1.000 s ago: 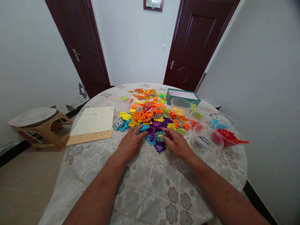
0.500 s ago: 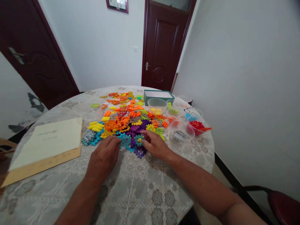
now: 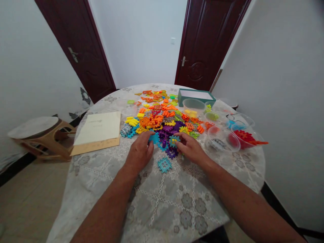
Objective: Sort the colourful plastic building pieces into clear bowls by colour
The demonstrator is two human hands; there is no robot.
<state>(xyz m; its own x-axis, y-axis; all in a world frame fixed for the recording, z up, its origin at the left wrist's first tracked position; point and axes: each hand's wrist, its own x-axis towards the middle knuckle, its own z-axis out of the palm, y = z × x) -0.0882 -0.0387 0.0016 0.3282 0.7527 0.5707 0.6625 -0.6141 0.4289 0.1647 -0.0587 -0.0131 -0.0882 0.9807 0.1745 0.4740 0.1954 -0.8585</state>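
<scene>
Head view: left grip point(image 3: 139, 152) spread on notched blue plastic point(image 3: 154, 137), right grip point(image 3: 191, 148) pinching a teal block point(image 3: 173, 140)

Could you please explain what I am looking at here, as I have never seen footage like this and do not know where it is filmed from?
No machine is involved: one camera worn on a person's head looks down at their two bare hands. The left hand rests beside a flat blue plastic square. The right hand touches a teal-and-yellow plastic piece, though I cannot tell whether it is gripped. A heap of bright interlocking plastic pieces lies on a round table with a grey patterned cloth. Clear plastic tubs stand to the right.
</scene>
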